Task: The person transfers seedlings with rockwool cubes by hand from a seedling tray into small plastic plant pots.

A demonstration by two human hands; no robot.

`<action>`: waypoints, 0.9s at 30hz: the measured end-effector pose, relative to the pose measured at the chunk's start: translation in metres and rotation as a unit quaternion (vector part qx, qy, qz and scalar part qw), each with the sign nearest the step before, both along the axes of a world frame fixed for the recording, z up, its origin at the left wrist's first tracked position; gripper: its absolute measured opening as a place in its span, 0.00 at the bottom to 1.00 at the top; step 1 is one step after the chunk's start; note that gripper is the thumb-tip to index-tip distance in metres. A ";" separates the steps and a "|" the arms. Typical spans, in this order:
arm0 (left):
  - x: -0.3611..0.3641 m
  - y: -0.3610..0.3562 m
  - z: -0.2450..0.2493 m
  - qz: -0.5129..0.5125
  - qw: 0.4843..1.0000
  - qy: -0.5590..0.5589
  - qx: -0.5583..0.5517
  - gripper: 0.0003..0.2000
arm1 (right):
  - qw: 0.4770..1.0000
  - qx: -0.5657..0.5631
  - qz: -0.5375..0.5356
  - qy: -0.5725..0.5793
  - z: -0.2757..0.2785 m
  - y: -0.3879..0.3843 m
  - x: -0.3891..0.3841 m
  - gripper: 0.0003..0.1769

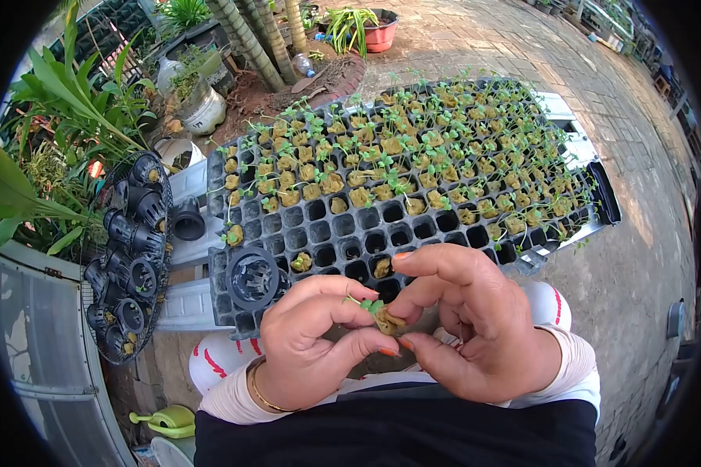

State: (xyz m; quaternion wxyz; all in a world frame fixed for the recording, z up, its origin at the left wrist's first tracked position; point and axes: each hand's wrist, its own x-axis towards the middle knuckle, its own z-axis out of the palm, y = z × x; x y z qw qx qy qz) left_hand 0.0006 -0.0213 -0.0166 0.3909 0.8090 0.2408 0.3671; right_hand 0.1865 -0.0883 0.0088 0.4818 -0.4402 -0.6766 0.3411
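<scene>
My left hand (310, 336) pinches a seedling plug (387, 320), a small brownish sponge-like block with green leaves, between thumb and fingers. My right hand (479, 323) meets it from the other side, its thumb and a bent finger at the plug while the index finger arches above. Just beyond both hands lies a black seedling tray (294, 239). Many of its far cells hold sprouted plugs (389, 145), while several nearer cells hold none. A black net pot (258, 278) stands on the tray's near left part, left of my hands. A single plug (301, 261) sits close by it.
To the left, a black basket (167, 257) holds several net pots (131, 233), and another net pot (188, 221) rests on the white slatted table (187, 303). A green watering can (167, 420) is at lower left. Tree trunks (249, 43) and a red planter (375, 35) stand behind.
</scene>
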 end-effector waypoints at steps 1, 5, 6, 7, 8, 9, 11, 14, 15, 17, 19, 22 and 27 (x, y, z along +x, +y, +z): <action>0.000 0.000 0.000 0.000 1.000 0.000 0.000 0.14 | 1.000 0.000 0.000 0.000 0.000 0.000 0.000 0.33; -0.001 0.001 -0.002 -0.001 0.999 -0.027 -0.031 0.14 | 0.998 -0.043 0.038 0.038 0.000 -0.001 0.002 0.34; 0.000 0.001 -0.003 -0.004 0.998 -0.044 -0.050 0.15 | 0.996 -0.051 0.052 0.054 0.000 -0.001 0.003 0.34; 0.001 -0.001 -0.001 -0.003 0.998 -0.044 -0.049 0.15 | 0.996 -0.051 0.053 0.053 0.000 -0.001 0.004 0.34; 0.004 -0.005 0.003 0.019 0.993 -0.064 -0.099 0.15 | 0.993 -0.070 0.062 0.070 0.000 0.000 0.005 0.34; 0.006 -0.007 0.005 0.041 0.984 -0.083 -0.149 0.15 | 0.990 -0.090 0.072 0.086 0.000 0.000 0.005 0.34; 0.004 -0.005 0.005 0.029 0.989 -0.058 -0.130 0.15 | 0.990 -0.090 0.073 0.085 -0.002 0.000 0.005 0.34; 0.003 -0.003 0.001 0.011 0.994 -0.037 -0.100 0.15 | 0.987 -0.108 0.076 0.094 -0.001 0.000 0.005 0.34; 0.002 -0.002 -0.001 0.005 0.995 -0.043 -0.089 0.15 | 0.984 -0.125 0.078 0.104 0.000 0.000 0.005 0.34; 0.001 -0.003 -0.005 0.002 0.992 -0.049 -0.120 0.15 | 0.985 -0.127 0.078 0.091 -0.001 0.000 0.007 0.34; 0.000 -0.003 -0.006 -0.001 0.987 -0.054 -0.151 0.15 | 0.986 -0.128 0.078 0.079 -0.002 0.001 0.007 0.34; 0.001 -0.004 -0.007 -0.011 0.985 -0.052 -0.164 0.14 | 0.972 -0.174 0.068 0.141 -0.004 0.002 0.005 0.34; -0.001 -0.005 -0.001 -0.042 0.963 -0.067 -0.256 0.08 | 0.963 -0.145 0.047 0.222 -0.009 0.005 0.003 0.34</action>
